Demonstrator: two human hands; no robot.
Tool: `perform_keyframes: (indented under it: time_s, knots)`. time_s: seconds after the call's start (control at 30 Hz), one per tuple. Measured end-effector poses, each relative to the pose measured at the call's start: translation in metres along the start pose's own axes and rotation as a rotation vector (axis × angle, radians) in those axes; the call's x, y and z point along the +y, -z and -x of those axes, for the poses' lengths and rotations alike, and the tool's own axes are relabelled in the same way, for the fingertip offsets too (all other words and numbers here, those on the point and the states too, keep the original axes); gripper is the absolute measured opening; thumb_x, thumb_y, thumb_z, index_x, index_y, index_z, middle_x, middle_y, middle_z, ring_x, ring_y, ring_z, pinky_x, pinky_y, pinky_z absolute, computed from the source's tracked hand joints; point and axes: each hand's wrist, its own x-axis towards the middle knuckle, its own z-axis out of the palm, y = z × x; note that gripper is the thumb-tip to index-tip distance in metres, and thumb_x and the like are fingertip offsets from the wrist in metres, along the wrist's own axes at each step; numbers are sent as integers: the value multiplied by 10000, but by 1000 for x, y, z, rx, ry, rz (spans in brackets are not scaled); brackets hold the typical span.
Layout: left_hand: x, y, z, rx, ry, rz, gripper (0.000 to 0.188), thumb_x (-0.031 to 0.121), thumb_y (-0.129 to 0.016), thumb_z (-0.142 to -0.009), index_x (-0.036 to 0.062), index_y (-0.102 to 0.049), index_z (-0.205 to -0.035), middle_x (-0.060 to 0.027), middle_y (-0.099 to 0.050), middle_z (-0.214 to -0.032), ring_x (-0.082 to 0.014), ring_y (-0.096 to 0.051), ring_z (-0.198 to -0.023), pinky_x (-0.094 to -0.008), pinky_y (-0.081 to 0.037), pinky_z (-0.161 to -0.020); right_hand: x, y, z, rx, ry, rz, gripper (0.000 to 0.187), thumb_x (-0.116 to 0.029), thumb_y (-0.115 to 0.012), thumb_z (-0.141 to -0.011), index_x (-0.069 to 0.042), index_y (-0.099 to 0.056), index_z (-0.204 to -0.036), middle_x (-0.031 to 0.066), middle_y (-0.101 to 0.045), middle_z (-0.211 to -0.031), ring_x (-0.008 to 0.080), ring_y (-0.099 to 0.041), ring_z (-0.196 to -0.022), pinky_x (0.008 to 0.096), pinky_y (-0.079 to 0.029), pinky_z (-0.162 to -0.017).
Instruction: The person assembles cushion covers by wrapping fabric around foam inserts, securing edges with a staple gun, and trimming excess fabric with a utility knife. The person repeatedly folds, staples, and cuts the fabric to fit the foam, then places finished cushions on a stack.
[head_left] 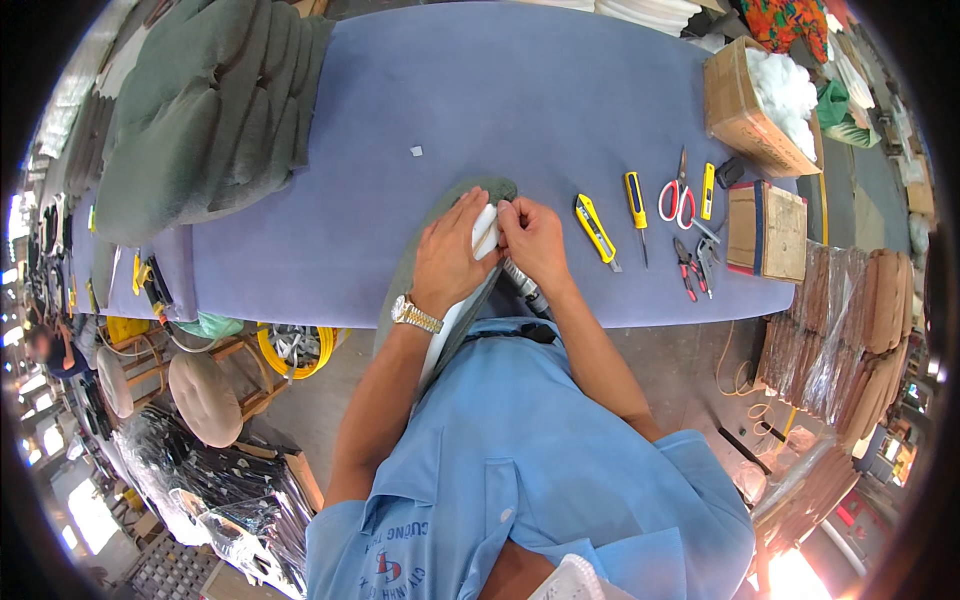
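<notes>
Close handwork at the grey-green cover

Cover sits at the surface's near edge, white padding showing. Left hand curls round padding; right hand pinches cover edge. Looks like edge-fitting; next move calls for a steady left.

matt green cloth flanks smooth white padding at a cloth-like blue worktop bearing a smooth yellow plastic cutter, metal-bladed scissors and a dull brown cardboard box.
</notes>
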Motion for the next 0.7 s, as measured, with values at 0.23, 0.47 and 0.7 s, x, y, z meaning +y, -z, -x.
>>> perform_keyframes:
  time_s: [0.23,0.47,0.7]
  knots:
    - [4,5,-3,-86,-27,24,841,236,-781,-813,129,-404,-1558,-111,-409,-1618,-296,-425,-1465,-484,-397,-1127,22,3,-1,-45,-228,-695,282,-245,-628,-1028,-70,-608,-807,-1,-586,-629,86,-530,-497,252,-430,-457]
    - [5,7,-6,-70,-61,31,785,156,-794,-791,28,-462,-1491,-225,-475,-1541,-371,-458,-1429,-427,-411,-1166,-19,9,6,6,-245,-80,428,-345,-651,-1005,-15,-630,-733,46,-630,-625,132,-592,-535,285,-478,-509]
    - [-1,1,-5,-14,-110,-47,787,209,-814,-785,27,-481,-1474,-200,-489,-1537,-339,-472,-1428,-446,-409,-1160,8,7,-7,-37,-133,-287,365,-283,-620,-1020,-43,-622,-745,31,-595,-612,108,-564,-523,270,-443,-472]
